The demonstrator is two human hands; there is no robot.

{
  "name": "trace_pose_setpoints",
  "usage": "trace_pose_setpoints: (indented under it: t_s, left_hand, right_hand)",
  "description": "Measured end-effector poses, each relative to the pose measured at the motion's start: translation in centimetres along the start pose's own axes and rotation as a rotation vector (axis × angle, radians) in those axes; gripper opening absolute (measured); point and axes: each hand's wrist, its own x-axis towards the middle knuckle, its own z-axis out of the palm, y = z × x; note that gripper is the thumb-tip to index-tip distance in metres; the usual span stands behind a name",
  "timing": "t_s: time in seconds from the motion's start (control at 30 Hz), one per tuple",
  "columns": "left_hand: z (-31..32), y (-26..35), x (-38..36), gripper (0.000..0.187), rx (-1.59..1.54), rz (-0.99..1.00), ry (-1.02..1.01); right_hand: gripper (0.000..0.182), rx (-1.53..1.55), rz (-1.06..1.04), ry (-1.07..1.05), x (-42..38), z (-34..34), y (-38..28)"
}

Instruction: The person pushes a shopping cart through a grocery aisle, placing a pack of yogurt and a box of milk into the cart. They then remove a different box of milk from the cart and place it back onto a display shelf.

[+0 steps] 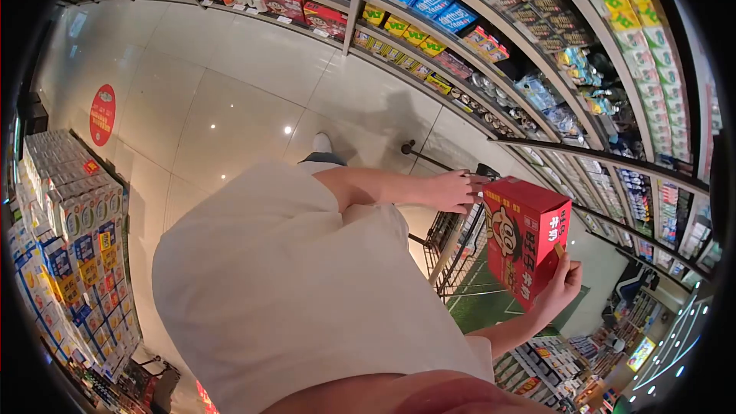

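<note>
A red carton of milk (pixel 509 241) with a cartoon face and white lettering hangs tilted over the shopping cart (pixel 448 249). My right hand (pixel 566 282) is closed at the carton's end, around a small yellowish piece that looks like its carry handle. On the near end of the cart's handle (pixel 485 172) lies my left hand (pixel 447 190), its fingers bent over the bar beside the carton. The carton hides part of the cart basket, and my left fingertips are partly out of sight.
Shelves (pixel 491 139) of packaged drinks run along the top and right. Stacked cartons (pixel 80 245) stand at the left. A round red sticker (pixel 103 115) marks the tiled floor (pixel 222 107). More store displays (pixel 537 364) are at the lower right.
</note>
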Motion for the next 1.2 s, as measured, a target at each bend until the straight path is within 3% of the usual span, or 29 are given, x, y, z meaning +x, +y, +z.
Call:
trace_pose_setpoints:
  t_s: [0.1,0.2,0.3,0.37,0.47,0.5,0.53,0.6,0.67,0.7,0.8,0.87,0.93,0.97,1.0,1.03,1.07,1.2]
  left_hand:
    - [-1.8,-2.6,-4.7,0.045,0.084,-0.135,-0.016]
    - [-3.7,-9.3,-12.3,0.045,-0.034,-0.533,-0.352]
    - [-8.7,-16.6,-27.4,0.043,0.031,-0.991,-0.367]
    - [-13.5,-17.7,-40.8,0.042,0.123,-1.341,-0.294]
    - [-18.6,-12.6,-59.0,0.042,0.253,-1.878,-0.021]
    - [-17.4,-9.2,-64.1,0.047,0.265,-2.118,0.338]
    - [-17.7,-5.6,-68.2,0.048,0.277,-2.269,0.457]
    - [-16.4,2.8,-72.8,0.049,0.215,-2.531,0.518]
    - [-13.6,10.1,-73.9,0.050,0.059,-2.702,0.409]
    - [-11.7,13.2,-73.4,0.051,-0.054,-2.753,0.328]
    - [-6.2,19.4,-69.3,0.052,-0.436,-2.748,0.142]
    - [-3.9,19.9,-65.1,0.054,-0.700,-2.671,0.274]
    - [-5.3,15.1,-62.2,0.049,-0.964,-2.586,0.662]
    - [-6.1,12.7,-60.6,0.048,-1.097,-2.531,0.848]
    - [-8.3,8.4,-58.9,0.048,-1.111,-2.494,1.182]
    - [-11.4,3.6,-58.8,0.049,-1.048,-2.383,1.239]
    - [-14.7,-1.1,-58.4,0.055,-1.015,-2.286,1.287]
    - [-31.7,-20.1,-50.0,0.076,-1.152,-1.893,1.363]
  right_hand:
    - [0.035,-0.013,-0.081,-0.206,1.4,4.2,-3.6]
    - [0.030,0.030,-0.097,-0.476,3.3,12.3,-7.2]
    - [0.026,0.031,-0.056,-0.833,4.4,22.8,-10.6]
    - [0.025,0.005,-0.020,-1.065,4.3,30.1,-12.6]
    - [0.024,-0.045,0.032,-1.348,3.8,41.4,-14.1]
    - [0.025,-0.065,0.047,-1.418,3.5,45.1,-14.4]
    - [0.025,-0.082,0.065,-1.473,3.2,48.7,-14.6]
    - [0.027,-0.127,0.091,-1.519,2.3,55.0,-14.4]
    - [0.030,-0.184,0.052,-1.519,1.4,60.2,-14.2]
    - [0.030,-0.226,-0.034,-1.497,1.0,62.1,-14.2]
    - [0.030,-0.170,-0.035,-1.618,2.0,68.2,-13.9]
    - [0.031,-0.119,-0.012,-1.615,1.7,69.8,-16.8]
    - [0.034,0.044,0.092,-1.616,1.2,71.0,-19.4]
    - [0.034,-0.015,-0.861,-1.495,2.8,74.3,-16.8]
    - [0.034,-0.115,-1.021,-1.436,3.1,76.0,-16.4]
    - [0.034,-0.209,-1.178,-1.361,3.4,77.7,-16.1]
    - [0.034,-0.317,-0.557,-1.485,1.6,77.4,-18.0]
    - [0.039,-0.366,-0.831,-1.392,2.0,82.1,-18.0]
